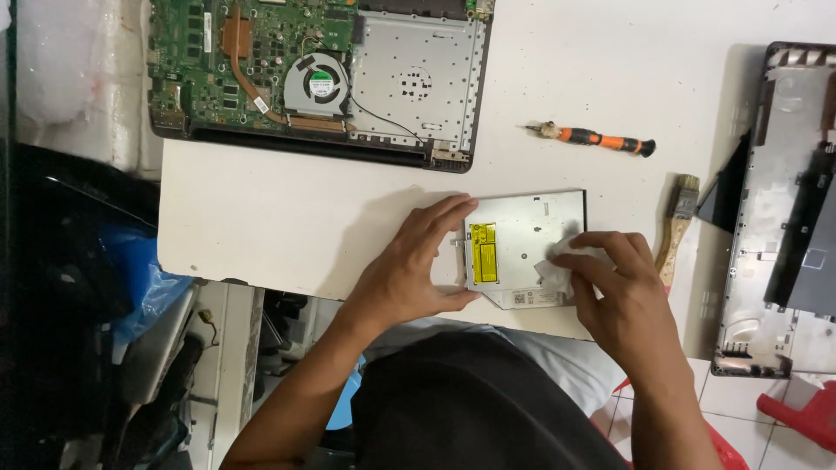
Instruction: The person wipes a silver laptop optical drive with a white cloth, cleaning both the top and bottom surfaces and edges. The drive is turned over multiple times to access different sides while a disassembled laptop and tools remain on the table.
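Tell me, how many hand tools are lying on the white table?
2. A screwdriver with an orange and black handle lies near the opened laptop base; a wooden-handled brush lies just beyond the right hand. Others may sit outside the frame.

Left hand [407, 271] spread flat; right hand [620, 292] curled, fingertips pinched.

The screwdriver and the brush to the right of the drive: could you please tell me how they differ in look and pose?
The screwdriver is slim, with an orange and black handle; the brush is broader, with a pale wooden handle. The screwdriver lies across the white table well above the right hand; the brush lies nearly at right angles to it, just beside that hand. Both rest flat, and neither hand holds them.
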